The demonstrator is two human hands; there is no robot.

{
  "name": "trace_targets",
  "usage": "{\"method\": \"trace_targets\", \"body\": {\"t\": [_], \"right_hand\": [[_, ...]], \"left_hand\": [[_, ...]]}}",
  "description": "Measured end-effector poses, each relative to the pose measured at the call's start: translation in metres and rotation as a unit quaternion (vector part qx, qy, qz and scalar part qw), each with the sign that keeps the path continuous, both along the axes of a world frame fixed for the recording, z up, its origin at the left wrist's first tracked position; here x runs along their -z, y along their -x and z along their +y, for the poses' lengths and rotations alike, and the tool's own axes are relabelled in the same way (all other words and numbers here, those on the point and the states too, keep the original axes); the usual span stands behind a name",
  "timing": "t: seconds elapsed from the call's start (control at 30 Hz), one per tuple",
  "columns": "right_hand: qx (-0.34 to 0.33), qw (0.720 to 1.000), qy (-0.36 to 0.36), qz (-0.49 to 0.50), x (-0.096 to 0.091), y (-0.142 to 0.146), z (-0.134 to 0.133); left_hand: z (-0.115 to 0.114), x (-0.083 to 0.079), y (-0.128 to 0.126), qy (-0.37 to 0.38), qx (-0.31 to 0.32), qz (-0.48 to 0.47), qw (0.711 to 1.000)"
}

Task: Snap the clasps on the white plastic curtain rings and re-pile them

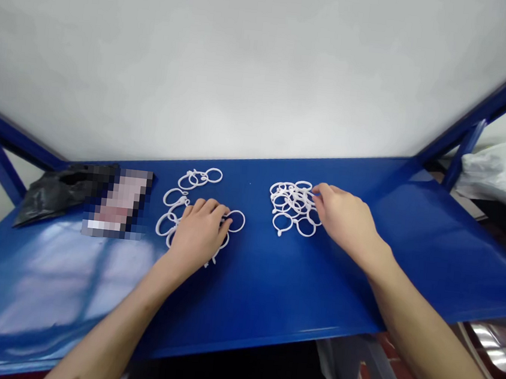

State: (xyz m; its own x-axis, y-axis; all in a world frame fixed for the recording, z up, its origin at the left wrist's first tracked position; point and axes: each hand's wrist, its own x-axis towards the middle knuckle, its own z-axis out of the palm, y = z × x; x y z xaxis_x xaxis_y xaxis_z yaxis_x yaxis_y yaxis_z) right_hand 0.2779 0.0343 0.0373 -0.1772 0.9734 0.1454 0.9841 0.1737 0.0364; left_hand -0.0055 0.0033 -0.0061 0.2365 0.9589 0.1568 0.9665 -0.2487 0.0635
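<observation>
Two heaps of white plastic rings lie on a blue metal shelf (270, 288). My left hand (199, 232) rests palm down on the left heap of rings (178, 201), fingers curled over several of them. My right hand (344, 218) reaches into the right heap of rings (291, 208), its fingertips pinched at a ring on the heap's right edge. A few linked rings (200, 178) lie apart at the back of the left heap.
A black plastic bag (60, 190) lies at the shelf's left with a blurred pink packet (120, 203) beside it. A white wall stands behind. Blue frame struts rise at both ends, and a white bag (503, 170) sits beyond the right strut.
</observation>
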Motion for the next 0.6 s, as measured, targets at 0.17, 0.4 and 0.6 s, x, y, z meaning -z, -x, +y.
{"method": "trace_targets", "body": {"t": [0.17,0.4,0.6], "right_hand": [[-0.050,0.991,-0.107,0.062,0.010,0.008,0.000],[-0.272,0.935,-0.092,0.209,0.022,0.028,-0.014],[-0.333,0.896,-0.015,0.292,0.031,0.047,-0.029]], "left_hand": [[-0.001,-0.001,-0.002,-0.018,0.013,-0.029,0.999],[-0.007,-0.006,-0.011,-0.069,0.062,-0.109,0.990],[-0.015,-0.007,-0.019,-0.104,0.135,-0.191,0.967]]}}
